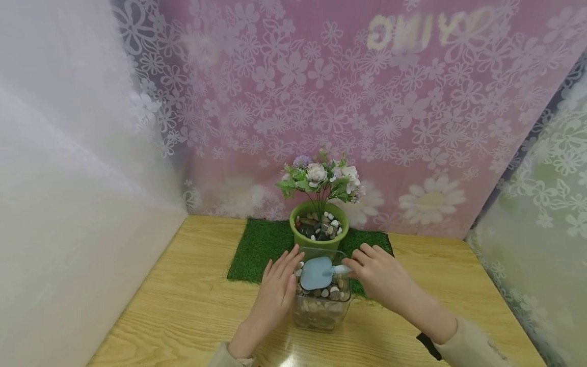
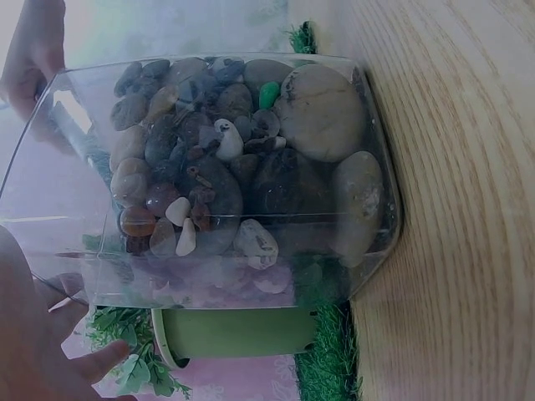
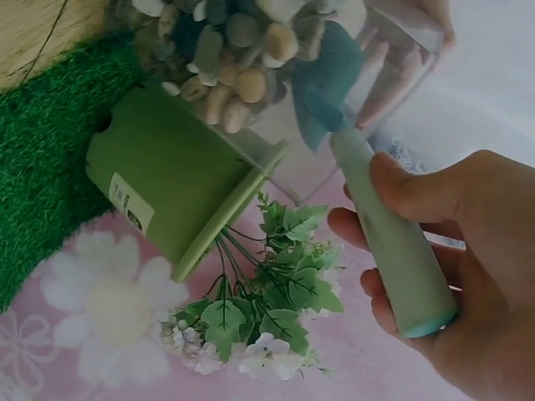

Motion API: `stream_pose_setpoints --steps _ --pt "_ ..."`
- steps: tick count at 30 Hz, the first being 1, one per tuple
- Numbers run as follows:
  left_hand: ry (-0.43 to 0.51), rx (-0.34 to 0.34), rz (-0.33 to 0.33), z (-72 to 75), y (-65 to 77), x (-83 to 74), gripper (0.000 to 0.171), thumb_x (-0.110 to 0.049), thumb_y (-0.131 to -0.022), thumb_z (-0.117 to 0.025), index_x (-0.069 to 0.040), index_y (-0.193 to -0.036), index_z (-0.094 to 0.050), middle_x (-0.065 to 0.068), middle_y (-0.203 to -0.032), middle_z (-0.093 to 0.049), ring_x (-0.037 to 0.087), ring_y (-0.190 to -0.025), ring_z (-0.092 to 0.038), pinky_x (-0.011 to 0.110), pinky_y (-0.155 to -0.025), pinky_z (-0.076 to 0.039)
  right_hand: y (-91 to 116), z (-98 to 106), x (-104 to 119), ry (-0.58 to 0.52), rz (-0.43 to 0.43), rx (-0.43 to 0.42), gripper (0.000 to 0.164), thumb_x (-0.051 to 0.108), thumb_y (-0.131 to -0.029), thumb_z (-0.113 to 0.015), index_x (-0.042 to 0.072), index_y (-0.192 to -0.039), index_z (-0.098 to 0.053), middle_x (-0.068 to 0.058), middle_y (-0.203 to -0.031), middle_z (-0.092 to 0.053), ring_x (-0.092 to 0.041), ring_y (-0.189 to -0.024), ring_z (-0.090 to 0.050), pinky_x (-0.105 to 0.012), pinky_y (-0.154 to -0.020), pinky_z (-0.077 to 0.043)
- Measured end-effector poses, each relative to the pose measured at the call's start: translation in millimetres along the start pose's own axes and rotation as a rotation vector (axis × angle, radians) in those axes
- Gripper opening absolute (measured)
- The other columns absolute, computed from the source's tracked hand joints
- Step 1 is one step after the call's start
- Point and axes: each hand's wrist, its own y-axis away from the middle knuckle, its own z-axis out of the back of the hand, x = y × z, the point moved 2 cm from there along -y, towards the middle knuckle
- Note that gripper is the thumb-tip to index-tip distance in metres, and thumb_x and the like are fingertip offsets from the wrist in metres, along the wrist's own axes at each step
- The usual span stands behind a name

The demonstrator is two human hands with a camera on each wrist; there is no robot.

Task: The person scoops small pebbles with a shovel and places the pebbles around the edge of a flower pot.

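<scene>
A small toy shovel with a blue blade (image 1: 316, 273) and a pale handle (image 3: 389, 242) lies across the mouth of a clear plastic container (image 1: 321, 318). My right hand (image 1: 382, 275) grips its handle, thumb on one side and fingers curled round the other. Inside the container are many pebbles (image 2: 217, 184) in grey, brown and white, plus a small green one (image 2: 268, 94). My left hand (image 1: 277, 285) rests along the container's left side near the rim, fingers extended. Just behind the container stands a green flowerpot (image 3: 163, 180) holding stones and artificial flowers (image 1: 318, 178).
A strip of artificial grass (image 1: 257, 250) lies under the pot on the wooden table (image 1: 183, 306). Behind it hangs a pink flower-patterned curtain (image 1: 321, 102). A pale sheet (image 1: 82, 168) rises at the left and a patterned one (image 1: 536, 244) at the right.
</scene>
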Motion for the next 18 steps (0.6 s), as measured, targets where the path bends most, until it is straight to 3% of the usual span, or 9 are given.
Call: stream_pose_setpoints --steps 2,5,8,14,18 --pt "0.001 -0.001 -0.001 0.2 -0.4 -0.2 0.055 -0.009 -0.104 -0.048 -0.019 -0.157 -0.04 -0.002 -0.165 -0.032 0.029 -0.149 -0.033 0.071 -0.112 -0.025 1.5 -2.1 0.1 0.034 0.024 -0.012 0.033 0.02 -0.109 -0.045 0.006 -0.104 -0.075 -0.007 -0.09 -0.067 -0.024 -0.083 -0.057 -0.036 -0.069 -0.049" --pt "0.004 0.002 0.002 0.7 -0.6 -0.9 0.055 -0.009 -0.104 -0.048 -0.02 -0.157 -0.04 -0.002 -0.165 -0.031 0.028 -0.15 -0.032 0.071 -0.112 -0.025 3.5 -5.7 0.3 0.075 0.05 -0.024 0.067 0.018 -0.111 -0.007 0.004 -0.108 -0.072 -0.01 -0.094 -0.067 -0.027 -0.087 -0.059 -0.039 -0.071 -0.047" --pt "0.007 0.01 0.01 0.6 -0.3 -1.1 0.055 -0.009 -0.104 -0.047 -0.021 -0.158 -0.038 -0.004 -0.166 -0.03 0.026 -0.151 -0.031 0.07 -0.113 -0.024 5.0 -9.6 0.9 0.059 0.037 -0.04 0.064 0.014 -0.108 -0.009 0.003 -0.107 -0.071 -0.011 -0.094 -0.066 -0.029 -0.087 -0.058 -0.039 -0.07 -0.045" --pt "0.012 0.012 0.018 0.3 0.1 -0.8 0.055 -0.009 -0.105 -0.047 -0.022 -0.158 -0.038 -0.006 -0.166 -0.028 0.025 -0.151 -0.03 0.07 -0.114 -0.024 6.5 -16.0 3.0 -0.043 -0.066 -0.104 0.063 0.031 -0.113 -0.017 0.007 -0.094 -0.071 -0.007 -0.085 -0.064 -0.027 -0.08 -0.056 -0.037 -0.065 -0.042" --pt "0.011 0.009 0.017 0.8 0.2 -1.3 0.055 -0.01 -0.105 -0.047 -0.023 -0.158 -0.038 -0.005 -0.166 -0.029 0.025 -0.151 -0.03 0.069 -0.114 -0.024 6.1 -13.4 7.6 -0.029 -0.076 -0.104 0.062 0.031 -0.113 -0.018 0.007 -0.095 -0.072 -0.008 -0.085 -0.063 -0.027 -0.08 -0.056 -0.037 -0.066 -0.042"
